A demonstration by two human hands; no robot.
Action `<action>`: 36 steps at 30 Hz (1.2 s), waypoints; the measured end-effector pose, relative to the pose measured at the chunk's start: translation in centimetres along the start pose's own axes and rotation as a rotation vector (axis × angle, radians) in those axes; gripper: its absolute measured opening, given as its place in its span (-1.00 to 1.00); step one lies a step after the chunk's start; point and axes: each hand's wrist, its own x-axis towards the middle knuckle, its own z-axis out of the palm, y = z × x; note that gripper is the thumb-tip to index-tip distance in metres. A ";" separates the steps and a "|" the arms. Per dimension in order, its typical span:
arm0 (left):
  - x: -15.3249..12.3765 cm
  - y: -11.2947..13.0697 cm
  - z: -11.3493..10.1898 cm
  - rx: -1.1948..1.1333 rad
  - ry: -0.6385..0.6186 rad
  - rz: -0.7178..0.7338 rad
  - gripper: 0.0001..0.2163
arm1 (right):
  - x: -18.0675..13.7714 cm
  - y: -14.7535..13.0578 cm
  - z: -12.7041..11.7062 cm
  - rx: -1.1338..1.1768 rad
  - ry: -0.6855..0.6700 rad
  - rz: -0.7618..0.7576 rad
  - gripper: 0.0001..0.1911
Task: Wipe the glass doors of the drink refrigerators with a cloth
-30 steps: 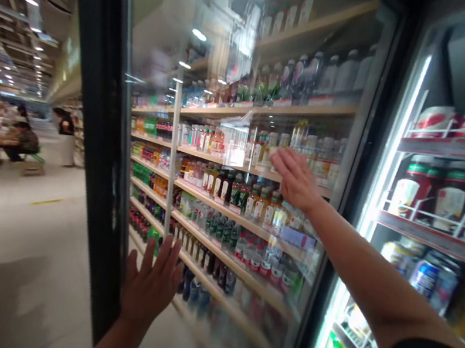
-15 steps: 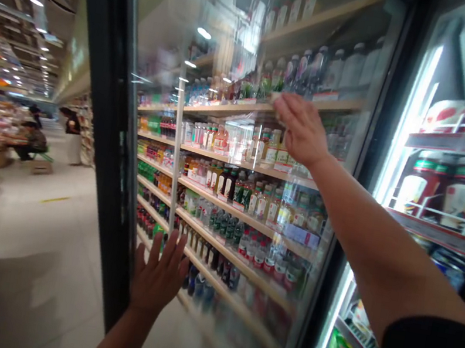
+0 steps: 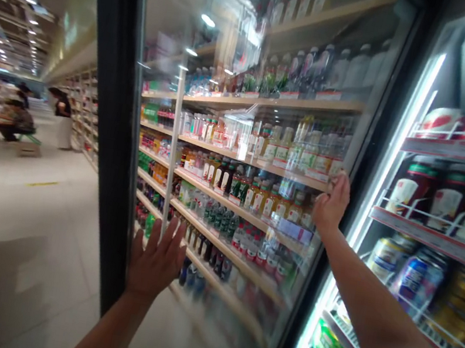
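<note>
My left hand [image 3: 158, 259] lies on the lower left of a glass fridge door [image 3: 208, 318], palm toward the pane, fingers spread, close to the dark door frame [image 3: 107, 135]. Near the pane's right edge is my right hand [image 3: 332, 205], its fingers bent and pressed together against the glass. Whatever may be between those fingertips is too small and hidden to make out. Rows of bottled drinks [image 3: 264, 197] on wooden shelves show in the glass; whether seen through it or mirrored, I cannot tell. The door stands open beside the lit fridge.
On the right, the lit fridge holds bottles [image 3: 410, 189], cans [image 3: 417, 279] and green packs [image 3: 327, 341] on wire-fronted shelves [image 3: 428, 230]. To the left runs a pale floor [image 3: 37, 224]. Farther back, a person [image 3: 62, 110] stands by wall shelves and another sits near displayed goods.
My right hand has moved down and to the right across the glass, its fingers now more bent. My left hand stays on the pane while the view shifts slightly.
</note>
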 end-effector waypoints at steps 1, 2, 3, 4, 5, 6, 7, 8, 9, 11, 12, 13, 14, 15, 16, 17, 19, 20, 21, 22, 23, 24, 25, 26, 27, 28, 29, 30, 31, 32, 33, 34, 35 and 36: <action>0.0 0.0 0.0 -0.012 0.004 -0.001 -0.34 | -0.7 0.2 -0.1 -0.011 0.030 0.032 -0.27; 0.0 0.0 0.0 -0.020 0.005 -0.004 -0.34 | -1.4 0.4 -0.2 -0.005 -0.003 -0.024 -0.27; 0.0 0.0 0.0 -0.022 0.003 -0.006 -0.34 | -2.0 0.4 -0.3 0.011 -0.080 -0.143 -0.27; 0.1 0.1 0.0 -0.017 0.001 -0.005 -0.34 | -2.5 0.4 -0.4 0.026 -0.161 -0.274 -0.27; 0.1 0.1 0.0 -0.008 0.001 -0.001 -0.34 | -3.0 0.3 -0.5 0.035 -0.209 -0.364 -0.27; 0.1 0.1 0.0 0.003 0.003 0.004 -0.34 | -3.4 0.2 -0.6 0.034 -0.210 -0.381 -0.26; 0.1 0.0 0.0 0.014 0.005 0.009 -0.33 | -3.7 0.1 -0.6 0.023 -0.170 -0.326 -0.24; 0.0 0.0 0.0 0.024 0.010 0.016 -0.33 | -4.0 -0.2 -0.6 0.009 -0.108 -0.229 -0.21; 0.0 -0.1 0.1 0.031 0.018 0.022 -0.33 | -4.3 -0.6 -0.6 -0.001 -0.045 -0.129 -0.19; 0.0 -0.2 0.2 0.039 0.026 0.030 -0.33 | -5.1 -1.8 -0.5 0.003 -0.009 -0.047 -0.17; 0.0 -0.3 0.2 0.041 0.029 0.033 -0.33 | -5.5 -2.6 -0.5 0.023 -0.048 -0.099 -0.17; 0.0 -0.4 0.2 0.041 0.028 0.036 -0.34 | -5.9 -3.3 -0.6 0.052 -0.106 -0.188 -0.17; 0.0 -0.4 0.3 0.039 0.026 0.039 -0.34 | -6.2 -4.0 -0.6 0.087 -0.170 -0.290 -0.17; 0.0 -0.5 0.3 0.037 0.023 0.040 -0.34 | -6.4 -4.7 -0.6 0.116 -0.216 -0.357 -0.17; 0.0 -0.5 0.2 0.035 0.021 0.040 -0.35 | -6.5 -5.2 -0.6 0.134 -0.238 -0.374 -0.17; 0.0 -0.5 0.2 0.033 0.025 0.040 -0.36 | -6.4 -5.6 -0.6 0.138 -0.226 -0.326 -0.17; 0.0 -0.5 0.2 0.028 0.031 0.035 -0.37 | -6.3 -6.5 -0.4 0.117 -0.122 -0.084 -0.17; -0.1 -0.5 0.2 0.027 0.036 0.033 -0.37 | -6.5 -7.1 -0.3 0.108 -0.076 0.032 -0.16; -0.1 -0.5 0.3 0.027 0.037 0.032 -0.38 | -6.8 -7.8 -0.3 0.107 -0.050 0.102 -0.16; -0.1 -0.5 0.3 0.029 0.037 0.030 -0.38 | -7.3 -8.5 -0.2 0.122 -0.058 0.096 -0.15; -0.1 -0.5 0.3 0.034 0.029 0.029 -0.38 | -8.0 -9.3 -0.3 0.154 -0.103 0.010 -0.15; -0.1 -0.5 0.3 0.042 0.019 0.028 -0.38 | -8.7 -9.9 -0.5 0.199 -0.173 -0.146 -0.14; -0.1 -0.5 0.2 0.052 0.005 0.028 -0.38 | -9.4 -10.3 -0.7 0.250 -0.253 -0.326 -0.14; 0.0 -0.4 0.1 0.060 -0.011 0.025 -0.38 | -9.9 -10.4 -1.0 0.290 -0.308 -0.466 -0.15; 0.0 -0.2 -0.1 0.069 -0.025 0.021 -0.38 | -10.3 -10.2 -1.3 0.307 -0.337 -0.536 -0.14; 0.1 -0.1 -0.4 0.078 -0.036 0.018 -0.37 | -10.6 -9.6 -1.6 0.289 -0.330 -0.485 -0.14; 0.1 0.1 -0.6 0.084 -0.039 0.013 -0.37 | -10.9 -8.6 -1.9 0.252 -0.296 -0.377 -0.12; 0.2 0.4 -0.8 0.093 -0.042 0.008 -0.37 | -11.2 -7.5 -2.0 0.204 -0.261 -0.244 -0.13; 0.2 0.6 -1.0 0.100 -0.046 0.006 -0.37 | -11.7 -6.3 -2.0 0.169 -0.189 -0.104 -0.15; 0.1 0.8 -1.1 0.103 -0.057 0.011 -0.38 | -12.4 -5.1 -2.0 0.143 -0.158 0.031 -0.18; 0.0 0.9 -1.2 0.105 -0.079 0.006 -0.39 | -13.2 -4.0 -1.9 0.136 -0.104 0.129 -0.19; -0.1 1.1 -1.2 0.115 -0.101 -0.001 -0.41 | -14.3 -3.1 -1.8 0.132 -0.120 0.140 -0.18; -0.2 1.2 -1.2 0.131 -0.129 -0.009 -0.43 | -15.4 -2.4 -1.8 0.138 -0.159 0.093 -0.18; -0.3 1.2 -1.3 0.155 -0.159 -0.018 -0.46 | -16.4 -1.8 -1.8 0.166 -0.235 0.018 -0.19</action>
